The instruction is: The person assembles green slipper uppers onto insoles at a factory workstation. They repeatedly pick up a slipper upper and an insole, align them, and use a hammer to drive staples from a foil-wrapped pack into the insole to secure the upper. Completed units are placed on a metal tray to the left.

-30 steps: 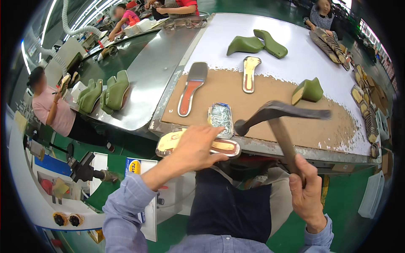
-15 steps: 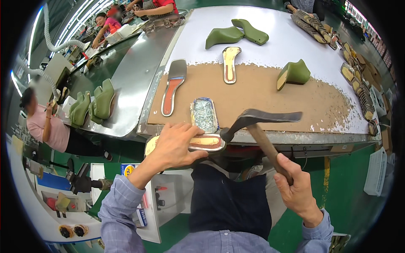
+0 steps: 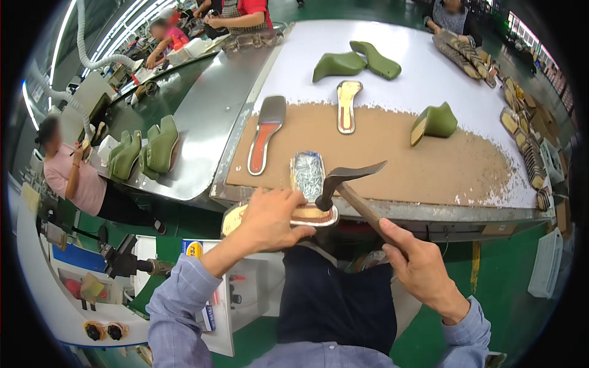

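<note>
My left hand [image 3: 270, 219] is wrapped over the middle of a cream-and-brown insole [image 3: 317, 214] with a pale rim, at the near edge of the table. The broad end of the insole shows left of my fingers, the narrower end right of my thumb. My right hand [image 3: 422, 265] grips the wooden handle of a hammer [image 3: 366, 211] with a long curved claw. Its dark head is over the insole's right end; I cannot tell whether it touches. Just beyond stands a small tray of nails [image 3: 308, 174].
On the brown-and-white table [image 3: 380, 144] lie an orange-and-grey insole [image 3: 265, 138], a cream insole [image 3: 348, 107] and green shoe lasts [image 3: 340, 65]. Stacked soles [image 3: 521, 141] line the right edge. More lasts [image 3: 161, 146] stand on the metal bench at left, where a person in pink [image 3: 69, 168] works.
The hammer's head has swung down and left, close to the insole's right end, and my right hand has shifted slightly left. My left hand keeps its grip. The whole view has shifted a little.
</note>
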